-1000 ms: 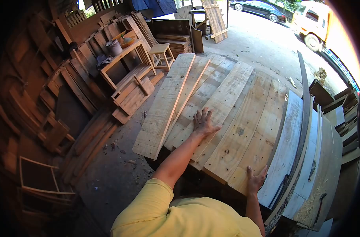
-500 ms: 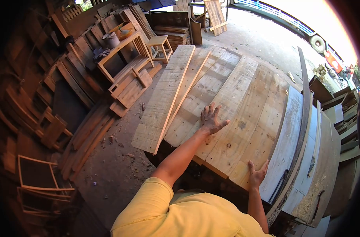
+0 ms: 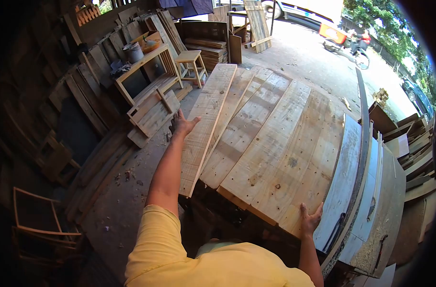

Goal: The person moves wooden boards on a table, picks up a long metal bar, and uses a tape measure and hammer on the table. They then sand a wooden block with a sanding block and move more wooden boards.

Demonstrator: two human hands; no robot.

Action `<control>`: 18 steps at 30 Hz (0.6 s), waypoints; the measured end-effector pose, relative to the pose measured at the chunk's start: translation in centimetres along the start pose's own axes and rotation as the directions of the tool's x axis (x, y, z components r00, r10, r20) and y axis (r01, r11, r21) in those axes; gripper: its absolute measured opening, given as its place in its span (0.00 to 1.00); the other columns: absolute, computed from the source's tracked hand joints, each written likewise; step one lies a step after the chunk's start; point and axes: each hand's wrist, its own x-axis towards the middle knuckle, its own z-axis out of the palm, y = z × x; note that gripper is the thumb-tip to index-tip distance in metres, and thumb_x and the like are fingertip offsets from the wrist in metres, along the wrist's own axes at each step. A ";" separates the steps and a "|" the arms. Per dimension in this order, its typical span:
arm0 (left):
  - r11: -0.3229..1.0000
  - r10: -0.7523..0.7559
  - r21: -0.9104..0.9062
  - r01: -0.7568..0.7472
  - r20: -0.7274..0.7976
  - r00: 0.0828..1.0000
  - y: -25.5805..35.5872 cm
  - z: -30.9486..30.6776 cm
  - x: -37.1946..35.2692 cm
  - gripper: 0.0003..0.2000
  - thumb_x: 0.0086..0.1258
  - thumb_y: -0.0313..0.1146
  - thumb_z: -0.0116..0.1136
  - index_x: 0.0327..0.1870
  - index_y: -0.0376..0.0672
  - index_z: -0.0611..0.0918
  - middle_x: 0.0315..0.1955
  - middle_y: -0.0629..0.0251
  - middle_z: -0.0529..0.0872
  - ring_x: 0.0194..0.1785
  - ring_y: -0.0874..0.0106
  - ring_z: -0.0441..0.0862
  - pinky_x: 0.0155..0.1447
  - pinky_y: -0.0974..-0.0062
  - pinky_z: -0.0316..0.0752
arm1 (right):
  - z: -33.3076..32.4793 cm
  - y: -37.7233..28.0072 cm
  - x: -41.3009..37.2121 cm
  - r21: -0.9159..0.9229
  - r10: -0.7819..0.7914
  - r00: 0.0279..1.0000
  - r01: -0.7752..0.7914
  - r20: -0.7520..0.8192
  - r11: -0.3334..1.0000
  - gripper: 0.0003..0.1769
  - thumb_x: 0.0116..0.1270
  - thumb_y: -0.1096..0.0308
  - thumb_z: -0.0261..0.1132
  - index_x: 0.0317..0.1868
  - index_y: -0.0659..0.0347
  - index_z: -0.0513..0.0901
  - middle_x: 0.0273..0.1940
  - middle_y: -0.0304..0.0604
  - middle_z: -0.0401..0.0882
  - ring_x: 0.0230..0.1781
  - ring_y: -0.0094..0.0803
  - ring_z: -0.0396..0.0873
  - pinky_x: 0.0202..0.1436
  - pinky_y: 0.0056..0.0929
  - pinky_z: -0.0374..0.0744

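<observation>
At left, a square-topped wooden stool stands beside a wooden bench. Next, the left hand has its thumb spread above an angled loose plank; whether it grips cannot be told. Rightward lie side-by-side planks; at their near right edge, beside a whitish board, is the right hand, thumb and fingers parted, grip unclear.

The left arm reaches far out, almost straight, toward twelve o'clock, and the left hand sticks its thumb out toward two o'clock, while the right hand, at four o'clock from it, has thumb and fingers spread apart.
</observation>
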 end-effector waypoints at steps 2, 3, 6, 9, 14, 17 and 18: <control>0.996 0.080 0.037 -0.084 0.091 0.993 1.1 1.7 0.2 0.62 0.45 0.74 0.66 0.79 0.49 0.51 0.75 0.47 0.54 0.77 0.51 0.54 0.74 0.45 0.54 | 0.2 -0.2 0.0 -0.014 0.019 1.000 -0.019 0.003 1.000 0.55 0.55 0.49 0.77 0.71 0.78 0.60 0.67 0.69 0.66 0.70 0.58 0.64 0.74 0.43 0.62; 0.996 0.087 0.028 -0.090 0.094 0.992 2.7 1.8 -0.5 0.62 0.45 0.74 0.66 0.79 0.49 0.51 0.75 0.47 0.54 0.77 0.51 0.54 0.74 0.45 0.54 | 0.1 -0.1 0.1 -0.028 0.040 0.999 -0.040 0.012 0.999 0.55 0.55 0.49 0.77 0.71 0.78 0.60 0.67 0.69 0.65 0.70 0.58 0.64 0.74 0.43 0.62; 0.981 0.018 0.189 -0.052 0.177 0.984 6.2 1.3 -2.4 0.64 0.37 0.71 0.71 0.79 0.52 0.53 0.73 0.40 0.54 0.76 0.45 0.53 0.74 0.43 0.52 | 0.2 0.0 -0.1 0.003 0.046 0.999 -0.046 0.013 0.999 0.55 0.55 0.49 0.77 0.71 0.78 0.59 0.68 0.69 0.65 0.70 0.59 0.64 0.74 0.43 0.63; 0.987 0.027 0.150 -0.050 0.154 0.988 6.3 1.8 -2.0 0.60 0.38 0.67 0.73 0.76 0.51 0.59 0.69 0.41 0.59 0.73 0.45 0.56 0.73 0.45 0.52 | 0.4 0.1 0.0 -0.022 0.078 0.997 -0.078 0.016 0.997 0.55 0.55 0.50 0.77 0.71 0.77 0.59 0.68 0.69 0.64 0.70 0.58 0.64 0.74 0.44 0.63; 0.971 0.101 0.217 -0.098 -0.005 0.995 7.5 2.9 -4.0 0.48 0.39 0.61 0.77 0.66 0.55 0.69 0.64 0.50 0.66 0.69 0.50 0.62 0.70 0.49 0.59 | 0.2 -0.2 -0.2 -0.039 0.092 0.996 -0.092 0.000 0.995 0.55 0.54 0.50 0.78 0.71 0.77 0.59 0.68 0.69 0.65 0.70 0.58 0.64 0.74 0.43 0.62; 0.976 0.120 0.180 -0.126 0.044 0.992 10.2 3.3 -5.5 0.45 0.38 0.59 0.78 0.61 0.56 0.72 0.63 0.50 0.66 0.67 0.50 0.63 0.70 0.50 0.59 | 0.2 -0.4 0.0 -0.022 0.085 0.996 -0.084 0.004 0.996 0.56 0.54 0.50 0.77 0.71 0.77 0.59 0.68 0.69 0.65 0.70 0.58 0.64 0.75 0.43 0.62; 0.969 0.159 0.184 -0.164 0.044 0.986 11.0 4.1 -5.9 0.46 0.37 0.61 0.78 0.63 0.56 0.72 0.63 0.49 0.66 0.68 0.51 0.62 0.70 0.50 0.57 | 0.1 -0.4 0.0 -0.010 0.091 0.996 -0.091 0.010 0.996 0.56 0.54 0.50 0.77 0.71 0.77 0.59 0.68 0.69 0.65 0.70 0.58 0.64 0.75 0.43 0.62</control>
